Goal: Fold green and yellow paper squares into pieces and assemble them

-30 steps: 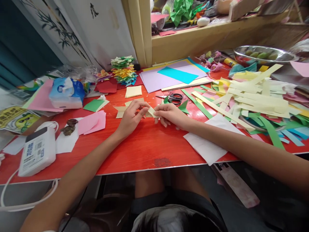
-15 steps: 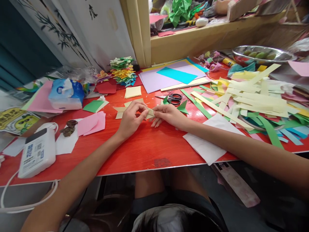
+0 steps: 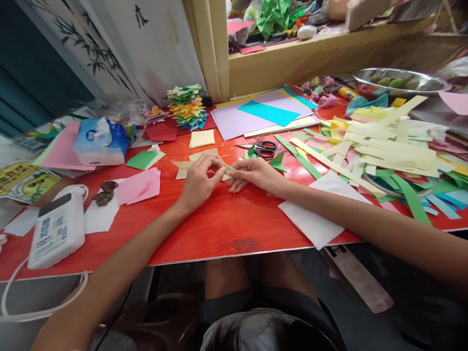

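From just above my thighs [image 3: 226, 278], the camera on my head looked forward and down across the red table [image 3: 204, 231].

The tabletop [image 3: 204, 229] is red, with a dark patch [image 3: 246, 245] near its front edge; the held paper [image 3: 227, 171] is pale yellow. Toward the back edge, sheets [image 3: 229, 123] are lilac, a strip [image 3: 270, 113] across them turquoise, and a stack [image 3: 187, 108] banded in 3: green-white, yellow-orange, blue. Scraps [image 3: 398, 152] by the right edge are cream, green and blue, slips [image 3: 136, 186] toward the left edge pink.
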Tool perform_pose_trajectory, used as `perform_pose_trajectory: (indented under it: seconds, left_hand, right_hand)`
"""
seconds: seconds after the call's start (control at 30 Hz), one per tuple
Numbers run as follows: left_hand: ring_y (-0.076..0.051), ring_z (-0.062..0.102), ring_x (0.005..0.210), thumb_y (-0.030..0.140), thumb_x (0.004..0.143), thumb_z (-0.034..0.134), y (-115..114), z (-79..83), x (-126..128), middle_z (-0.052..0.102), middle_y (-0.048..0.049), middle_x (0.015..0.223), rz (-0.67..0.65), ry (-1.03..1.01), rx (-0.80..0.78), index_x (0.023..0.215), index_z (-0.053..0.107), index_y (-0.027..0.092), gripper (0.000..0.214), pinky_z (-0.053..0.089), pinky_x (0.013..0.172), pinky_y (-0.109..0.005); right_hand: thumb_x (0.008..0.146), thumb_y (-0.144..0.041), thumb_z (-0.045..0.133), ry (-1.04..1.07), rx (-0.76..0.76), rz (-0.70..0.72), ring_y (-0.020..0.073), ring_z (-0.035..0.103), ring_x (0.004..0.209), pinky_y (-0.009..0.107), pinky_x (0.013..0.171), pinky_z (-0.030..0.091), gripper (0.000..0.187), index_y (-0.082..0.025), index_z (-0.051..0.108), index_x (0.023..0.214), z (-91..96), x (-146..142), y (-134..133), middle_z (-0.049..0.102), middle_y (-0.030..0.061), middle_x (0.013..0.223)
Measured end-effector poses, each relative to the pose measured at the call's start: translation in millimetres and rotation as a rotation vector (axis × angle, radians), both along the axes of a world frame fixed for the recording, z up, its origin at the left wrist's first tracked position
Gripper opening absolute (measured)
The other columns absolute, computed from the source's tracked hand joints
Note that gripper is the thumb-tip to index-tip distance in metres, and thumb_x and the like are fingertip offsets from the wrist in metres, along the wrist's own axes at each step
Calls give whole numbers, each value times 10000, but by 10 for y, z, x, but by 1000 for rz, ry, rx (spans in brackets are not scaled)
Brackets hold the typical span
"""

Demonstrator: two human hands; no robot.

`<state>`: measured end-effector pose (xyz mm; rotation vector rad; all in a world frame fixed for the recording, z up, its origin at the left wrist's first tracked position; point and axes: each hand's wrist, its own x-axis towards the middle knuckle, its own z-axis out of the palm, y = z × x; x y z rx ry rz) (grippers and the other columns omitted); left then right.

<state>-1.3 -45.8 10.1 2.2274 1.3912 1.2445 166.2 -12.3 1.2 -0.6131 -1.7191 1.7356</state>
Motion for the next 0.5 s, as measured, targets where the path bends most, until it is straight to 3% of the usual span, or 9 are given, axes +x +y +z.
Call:
perform_pose_trajectory:
  seconds: [0.27,0.5]
  left_hand:
    - [-74,523,612,262,785,514,22,-24,-6,517,4,770,-69,-179,-233,791,497,170,93,458,555,-201]
    - [-70,513,621,253,792,519,67,-58,-31,473,26,717,-128,-302,-309,920,480,197,145,464,574,-191]
  right_hand:
    - [789,-279,568,-35,-30,-36,152,655,634,239,594,551,181,-98,574,797,16,17,-4,657,79,678]
    - [794,-266,566,-40,-54,-21,145,652,627,245,595,550,165,-102,570,788,24,20,12,670,94,730]
